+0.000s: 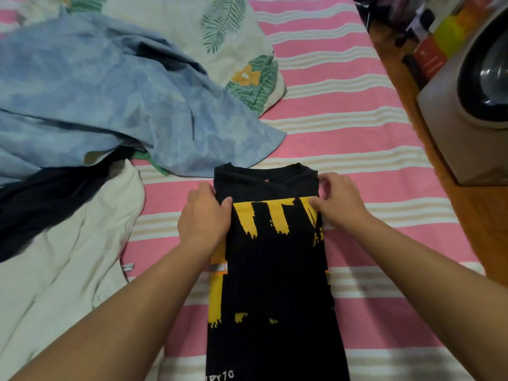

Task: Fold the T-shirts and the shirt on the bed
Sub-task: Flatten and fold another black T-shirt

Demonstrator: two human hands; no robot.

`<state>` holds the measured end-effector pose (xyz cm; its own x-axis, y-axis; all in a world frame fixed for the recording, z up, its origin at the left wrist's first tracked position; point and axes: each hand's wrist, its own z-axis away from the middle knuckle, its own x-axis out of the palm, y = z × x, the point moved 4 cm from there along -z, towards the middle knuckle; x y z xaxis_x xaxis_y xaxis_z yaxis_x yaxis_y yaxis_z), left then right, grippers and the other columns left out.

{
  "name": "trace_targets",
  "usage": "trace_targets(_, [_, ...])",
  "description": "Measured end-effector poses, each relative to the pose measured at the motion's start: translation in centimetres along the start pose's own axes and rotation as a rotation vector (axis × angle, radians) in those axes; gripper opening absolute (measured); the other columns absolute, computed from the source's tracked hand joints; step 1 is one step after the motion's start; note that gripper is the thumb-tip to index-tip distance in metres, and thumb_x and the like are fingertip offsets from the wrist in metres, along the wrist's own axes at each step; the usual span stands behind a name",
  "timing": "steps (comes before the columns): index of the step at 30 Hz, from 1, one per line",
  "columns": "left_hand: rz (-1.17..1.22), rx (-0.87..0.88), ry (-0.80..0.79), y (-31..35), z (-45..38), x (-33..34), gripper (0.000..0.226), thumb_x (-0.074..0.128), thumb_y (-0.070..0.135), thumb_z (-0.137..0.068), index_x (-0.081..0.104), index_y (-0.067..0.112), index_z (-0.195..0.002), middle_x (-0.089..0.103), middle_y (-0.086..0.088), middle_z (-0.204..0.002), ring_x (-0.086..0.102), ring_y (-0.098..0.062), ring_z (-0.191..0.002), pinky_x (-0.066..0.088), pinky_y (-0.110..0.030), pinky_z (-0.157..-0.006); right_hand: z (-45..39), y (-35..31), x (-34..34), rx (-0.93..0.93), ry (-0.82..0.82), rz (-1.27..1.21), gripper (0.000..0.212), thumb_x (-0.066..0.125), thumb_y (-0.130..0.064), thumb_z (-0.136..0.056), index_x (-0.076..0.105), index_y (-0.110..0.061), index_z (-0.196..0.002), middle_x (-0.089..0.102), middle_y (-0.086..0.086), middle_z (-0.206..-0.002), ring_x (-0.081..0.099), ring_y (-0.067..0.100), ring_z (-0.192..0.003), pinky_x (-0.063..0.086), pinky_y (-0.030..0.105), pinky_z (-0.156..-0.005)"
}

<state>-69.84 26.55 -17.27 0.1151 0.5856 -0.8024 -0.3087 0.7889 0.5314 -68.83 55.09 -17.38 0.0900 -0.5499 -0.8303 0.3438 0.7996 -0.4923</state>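
- Hands: left hand [204, 215] and right hand [339, 200] each pinch a side edge of the black T-shirt [275, 270].
- T-shirt lies folded narrow on the striped bed [343, 119].
- Blue shirt [96, 92] lies crumpled nearby.

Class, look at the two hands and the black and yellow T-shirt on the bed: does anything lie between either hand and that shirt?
Nothing visible does. The left hand grips the black and yellow T-shirt at its left edge near the collar, and the right hand pinches its right edge. The blue garment lies beyond the collar, apart from both hands.
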Motion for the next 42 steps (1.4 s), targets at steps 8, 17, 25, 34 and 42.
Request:
trace_targets(8, [0.709, -0.351, -0.291, -1.6, -5.3, 1.7, 0.044, 0.078, 0.040, -0.082, 0.068, 0.007, -0.108, 0.077, -0.012, -0.098, 0.074, -0.029, -0.086, 0.060, -0.048, -0.087, -1.3, -0.4, 2.1, 0.351, -0.084, -0.571, 0.004, 0.071, -0.016, -0.091, 0.068, -0.014, -0.092, 0.072, 0.003, -0.092, 0.071, 0.023, -0.091, 0.056, 0.032, -0.074])
trace_targets(17, [0.913, -0.114, -0.263, -2.2, 2.0, -3.0, 0.013, 0.059, 0.019, -0.101, 0.071, 0.022, -0.097, 0.072, 0.014, -0.083, 0.060, -0.003, -0.073, 0.041, -0.028, -0.076, 4.4, -1.2, -1.3, 0.229, -0.181, -1.083, 0.029, 0.064, 0.004, -0.091, 0.066, -0.004, -0.118, 0.074, 0.008, -0.104, 0.073, 0.015, -0.081, 0.056, 0.028, -0.066])
trace_targets(25, [0.699, -0.277, -0.484, -11.6, 20.1, -2.7, 0.036, 0.059, -0.009, -0.093, 0.079, 0.021, -0.094, 0.077, -0.009, -0.095, 0.066, -0.026, -0.091, 0.048, -0.036, -0.082, 22.4, 6.2, 2.3, 0.059, -0.248, -0.460, 0.067, 0.062, 0.024, -0.073, 0.076, -0.042, -0.078, 0.061, 0.001, -0.125, 0.061, 0.008, -0.114, 0.047, 0.023, -0.101])
trace_targets(34, [0.434, -0.255, -0.357, -11.3, 21.0, -1.2, 0.024, 0.067, 0.021, -0.097, 0.061, 0.002, -0.083, 0.065, -0.007, -0.068, 0.056, -0.021, -0.060, 0.052, -0.041, -0.066, 24.0, 6.0, 2.9, 0.293, -0.145, -0.414, 0.010, 0.069, -0.018, -0.093, 0.061, -0.017, -0.098, 0.064, -0.005, -0.094, 0.060, 0.011, -0.084, 0.040, 0.017, -0.065])
trace_targets(42, [-0.399, 0.150, -0.233, -8.4, 20.7, -1.5, 0.012, 0.060, 0.028, -0.091, 0.062, 0.017, -0.088, 0.055, -0.004, -0.097, 0.054, -0.028, -0.094, 0.049, -0.040, -0.080, 25.1, 4.4, 1.9, 0.026, -0.103, 0.131, 0.016, 0.062, -0.027, -0.096, 0.051, -0.017, -0.091, 0.048, -0.002, -0.092, 0.051, 0.016, -0.077, 0.042, 0.027, -0.064])
